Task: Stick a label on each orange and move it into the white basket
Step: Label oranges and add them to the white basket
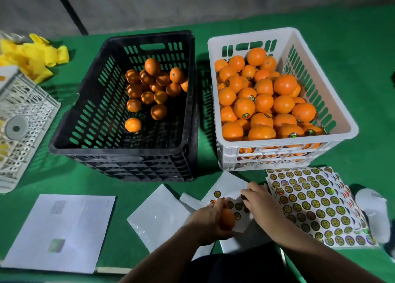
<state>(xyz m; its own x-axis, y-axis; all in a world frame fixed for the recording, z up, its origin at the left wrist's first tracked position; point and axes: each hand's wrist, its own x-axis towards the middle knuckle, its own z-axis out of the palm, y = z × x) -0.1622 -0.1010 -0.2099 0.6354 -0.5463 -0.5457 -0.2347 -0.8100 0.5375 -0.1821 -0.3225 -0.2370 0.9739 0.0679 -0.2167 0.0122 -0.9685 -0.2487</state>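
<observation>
**A label being lifted for the orange in hand**

An orange (227, 219) is being gripped in the left hand (210, 220), fingers curled round it, low over a nearly used label sheet (229, 188) on the green table (352, 68). The right hand (259, 199) is being held over the same sheet with fingers bent down onto a label (243, 196); whether the label is already pinched free cannot be told, since the fingertips are hidden.

To do this step well, the label is probably best peeled from its edge, so that it is not creased, and the orange should be kept steady with a smooth patch of peel turned upward. Firm pressing from the centre outward is likely to be needed, because the peel is curved and dimpled.

The labels are being seen as small round discs, dark with gold print and a shiny, rainbow gleam, set in rows on glossy white backing paper. A fuller sheet (316, 205) is lying just to the right. The oranges are round, with a matte, pebbled skin. The white basket (346, 120), of hard slotted plastic, is being filled nearly to its rim with labelled fruit, while only a small heap is being left in the black crate (89, 103) beside it. Blank white sheets (62, 231) are lying to the left.
</observation>
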